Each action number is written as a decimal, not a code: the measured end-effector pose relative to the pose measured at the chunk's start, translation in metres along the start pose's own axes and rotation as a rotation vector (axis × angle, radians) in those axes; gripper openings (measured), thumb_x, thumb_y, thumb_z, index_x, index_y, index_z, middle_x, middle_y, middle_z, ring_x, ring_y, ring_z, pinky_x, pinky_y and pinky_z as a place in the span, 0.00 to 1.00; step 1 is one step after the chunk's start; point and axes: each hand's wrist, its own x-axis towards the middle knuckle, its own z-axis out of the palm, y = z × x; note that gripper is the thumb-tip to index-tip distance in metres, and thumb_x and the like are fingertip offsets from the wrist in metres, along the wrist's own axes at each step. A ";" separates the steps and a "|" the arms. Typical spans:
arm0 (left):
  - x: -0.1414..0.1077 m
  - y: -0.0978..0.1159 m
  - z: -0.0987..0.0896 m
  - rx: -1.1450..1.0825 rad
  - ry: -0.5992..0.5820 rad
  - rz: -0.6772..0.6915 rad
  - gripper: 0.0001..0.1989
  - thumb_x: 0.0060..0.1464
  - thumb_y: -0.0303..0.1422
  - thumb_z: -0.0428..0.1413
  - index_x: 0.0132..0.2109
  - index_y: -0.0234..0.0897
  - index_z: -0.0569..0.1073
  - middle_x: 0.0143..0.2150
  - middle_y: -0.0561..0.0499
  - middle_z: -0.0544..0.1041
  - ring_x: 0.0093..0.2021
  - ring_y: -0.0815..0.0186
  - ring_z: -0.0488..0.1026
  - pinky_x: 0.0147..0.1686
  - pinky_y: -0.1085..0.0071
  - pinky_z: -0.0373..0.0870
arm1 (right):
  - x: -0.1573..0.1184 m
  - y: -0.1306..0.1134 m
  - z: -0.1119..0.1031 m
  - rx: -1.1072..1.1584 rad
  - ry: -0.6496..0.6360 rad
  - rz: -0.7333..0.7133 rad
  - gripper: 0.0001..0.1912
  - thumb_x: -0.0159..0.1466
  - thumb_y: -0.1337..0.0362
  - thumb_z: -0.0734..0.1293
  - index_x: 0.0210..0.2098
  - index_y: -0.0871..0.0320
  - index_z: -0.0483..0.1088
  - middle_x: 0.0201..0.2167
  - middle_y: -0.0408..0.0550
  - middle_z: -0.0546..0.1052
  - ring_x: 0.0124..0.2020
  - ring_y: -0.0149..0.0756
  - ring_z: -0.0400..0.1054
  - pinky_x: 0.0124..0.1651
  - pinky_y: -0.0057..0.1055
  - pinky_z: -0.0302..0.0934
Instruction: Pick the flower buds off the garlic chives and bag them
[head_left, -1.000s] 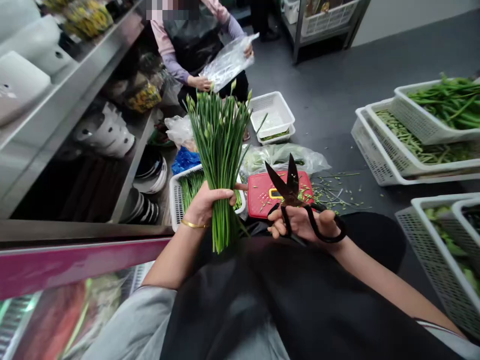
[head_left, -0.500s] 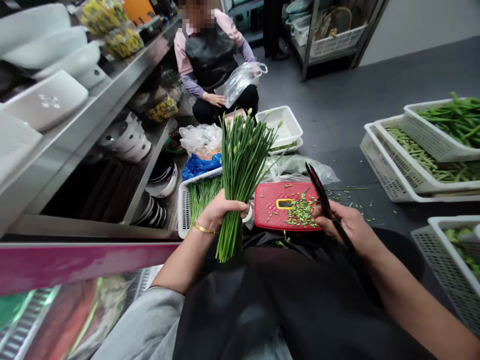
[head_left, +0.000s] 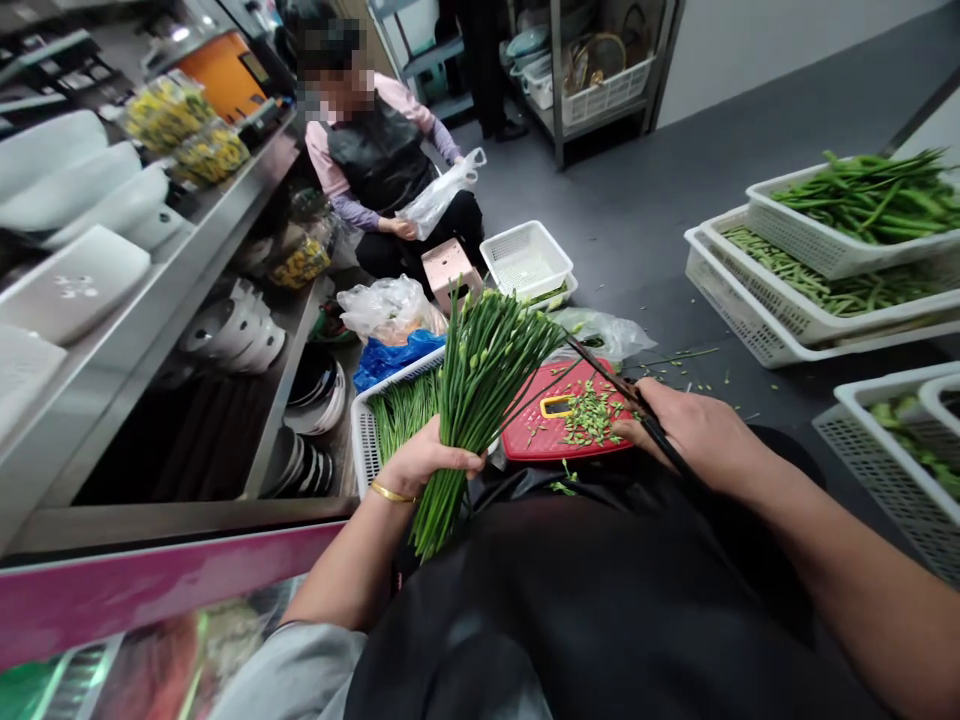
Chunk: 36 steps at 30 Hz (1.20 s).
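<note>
So they stay bunched, left fingers (head_left: 454,458) clamp garlic chive stalks (head_left: 480,380); right fingers (head_left: 664,415) wrap black shears (head_left: 652,430), red cutting board (head_left: 529,440) just ahead.

A bunch of green garlic chives (head_left: 480,375) with small buds leans tilted in the left hand (head_left: 431,458), at lower middle of frame; closed black scissors (head_left: 611,372) sit in the right hand (head_left: 694,430).
</note>
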 end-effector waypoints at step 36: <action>0.013 -0.001 0.000 0.143 -0.054 -0.078 0.14 0.35 0.33 0.67 0.28 0.30 0.72 0.22 0.51 0.73 0.20 0.70 0.68 0.22 0.74 0.65 | -0.007 0.022 0.019 0.513 0.183 -0.157 0.33 0.63 0.34 0.47 0.29 0.55 0.64 0.23 0.50 0.73 0.24 0.37 0.67 0.29 0.31 0.57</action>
